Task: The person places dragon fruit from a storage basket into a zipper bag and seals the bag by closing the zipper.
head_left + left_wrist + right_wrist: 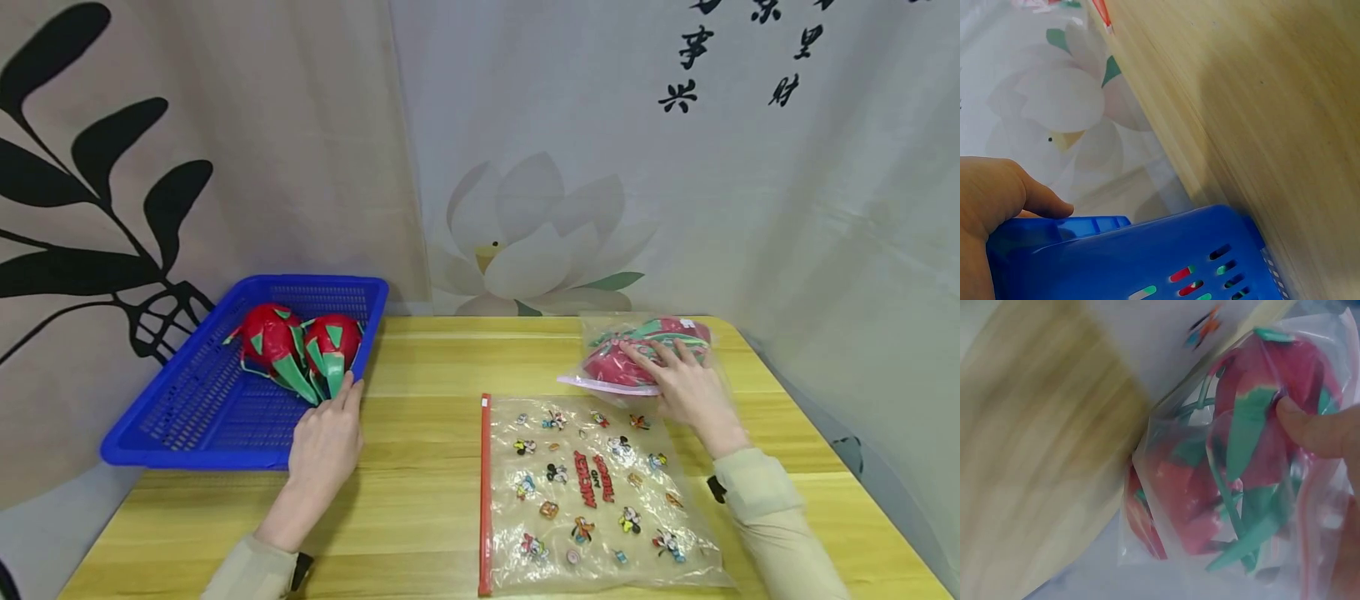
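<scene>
Left of the printed bag [596,496], the left hand [327,437] grips the blue basket [217,459] by its rim, while just behind the printed bag the right hand [693,398] rests, fingers spread, on the filled bag [606,367], whose slick plastic could skid if pushed!

Blue basket [1097,262] partly outside left-wrist view

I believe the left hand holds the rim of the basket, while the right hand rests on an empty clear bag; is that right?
Not quite: the clear bag is not empty, as the head and right wrist views show red and green contents inside. The left hand does hold the rim of the basket, and the right hand rests on the bag.
</scene>
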The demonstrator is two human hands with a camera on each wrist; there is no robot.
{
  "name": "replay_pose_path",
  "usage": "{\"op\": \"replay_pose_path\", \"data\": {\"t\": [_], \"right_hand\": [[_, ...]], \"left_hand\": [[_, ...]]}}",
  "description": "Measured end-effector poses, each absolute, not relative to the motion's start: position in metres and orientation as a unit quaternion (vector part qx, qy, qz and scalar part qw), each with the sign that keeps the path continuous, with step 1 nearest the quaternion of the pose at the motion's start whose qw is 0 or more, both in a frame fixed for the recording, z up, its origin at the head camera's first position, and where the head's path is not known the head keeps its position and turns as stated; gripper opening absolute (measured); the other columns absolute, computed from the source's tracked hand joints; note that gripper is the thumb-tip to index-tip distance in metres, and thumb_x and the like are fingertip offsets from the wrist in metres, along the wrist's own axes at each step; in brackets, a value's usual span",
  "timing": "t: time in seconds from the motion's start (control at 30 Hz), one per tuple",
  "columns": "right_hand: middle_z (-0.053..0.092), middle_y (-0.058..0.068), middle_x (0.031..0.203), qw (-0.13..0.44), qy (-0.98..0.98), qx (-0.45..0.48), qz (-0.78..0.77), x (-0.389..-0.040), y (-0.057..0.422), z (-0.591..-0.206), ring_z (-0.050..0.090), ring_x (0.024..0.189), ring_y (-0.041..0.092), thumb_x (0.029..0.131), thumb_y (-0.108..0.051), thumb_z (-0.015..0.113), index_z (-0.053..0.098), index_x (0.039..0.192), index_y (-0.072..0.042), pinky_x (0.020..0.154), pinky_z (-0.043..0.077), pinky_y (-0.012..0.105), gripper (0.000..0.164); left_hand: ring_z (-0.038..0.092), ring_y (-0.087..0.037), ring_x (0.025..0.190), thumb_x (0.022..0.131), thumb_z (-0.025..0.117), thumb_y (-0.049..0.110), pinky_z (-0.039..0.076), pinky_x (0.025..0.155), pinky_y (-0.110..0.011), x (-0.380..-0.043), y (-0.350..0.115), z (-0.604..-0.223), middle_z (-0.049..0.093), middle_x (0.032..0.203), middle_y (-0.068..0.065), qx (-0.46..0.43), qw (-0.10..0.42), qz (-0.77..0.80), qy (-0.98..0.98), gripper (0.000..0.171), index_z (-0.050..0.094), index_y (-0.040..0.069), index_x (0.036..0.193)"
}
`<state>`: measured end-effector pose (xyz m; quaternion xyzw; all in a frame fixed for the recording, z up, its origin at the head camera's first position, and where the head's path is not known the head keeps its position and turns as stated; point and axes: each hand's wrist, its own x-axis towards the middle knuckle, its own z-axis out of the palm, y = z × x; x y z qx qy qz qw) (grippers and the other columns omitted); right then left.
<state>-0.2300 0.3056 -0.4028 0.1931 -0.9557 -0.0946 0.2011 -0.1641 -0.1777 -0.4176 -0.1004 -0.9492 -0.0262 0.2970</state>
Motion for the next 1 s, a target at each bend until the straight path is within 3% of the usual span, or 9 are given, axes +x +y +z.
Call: {"op": "replay_pose_path", "data": {"t": [0.27,0.47,0.67,0.83,1.0], "right_hand": [[0.044,0.019,0.140,0.165,-0.977,0.121,-0.050,-0.230,0.348,-0.407,0.037,0.126,0.057,0.070,-0.005,0.067,0.029,0.147,-0.032,0.097,0.022,0.081,0.090],[0.036,0.020,0.147,0.159,-0.981,0.106,-0.033,-0.230,0.364,-0.420,0.029,0.131,0.058,0.078,-0.009,0.067,0.022,0.150,-0.036,0.099,0.016,0.081,0.089],[0.032,0.022,0.149,0.162,-0.980,0.113,-0.024,-0.225,0.368,-0.425,0.026,0.132,0.059,0.074,-0.012,0.070,0.017,0.151,-0.035,0.101,0.013,0.080,0.097],[0.025,0.027,0.149,0.156,-0.981,0.118,-0.020,-0.207,0.351,-0.423,0.024,0.131,0.061,0.071,-0.016,0.076,0.018,0.152,-0.028,0.101,0.016,0.079,0.099],[0.032,0.033,0.144,0.195,-0.971,0.139,-0.027,-0.186,0.313,-0.418,0.034,0.127,0.061,0.070,-0.021,0.080,0.036,0.144,-0.016,0.098,0.031,0.074,0.086]], "left_hand": [[0.067,-0.033,0.074,0.078,0.062,-0.003,0.049,0.056,-0.041,-0.164,-0.178,-0.418,0.062,0.126,-0.021,-0.104,0.303,-0.025,-0.947,0.043,0.060,-0.004,0.122],[0.068,-0.032,0.073,0.078,0.064,-0.003,0.049,0.055,-0.039,-0.164,-0.177,-0.419,0.061,0.126,-0.021,-0.108,0.306,-0.022,-0.946,0.044,0.060,-0.005,0.122],[0.067,-0.032,0.073,0.076,0.065,-0.003,0.049,0.055,-0.039,-0.164,-0.177,-0.421,0.062,0.125,-0.021,-0.110,0.311,-0.018,-0.944,0.045,0.060,-0.005,0.121],[0.067,-0.032,0.073,0.077,0.064,-0.002,0.049,0.055,-0.038,-0.165,-0.175,-0.421,0.061,0.126,-0.022,-0.111,0.305,-0.013,-0.946,0.045,0.059,-0.005,0.122],[0.068,-0.032,0.074,0.077,0.064,-0.002,0.050,0.055,-0.039,-0.165,-0.176,-0.421,0.062,0.125,-0.022,-0.111,0.310,-0.011,-0.944,0.045,0.060,-0.005,0.121]]}}
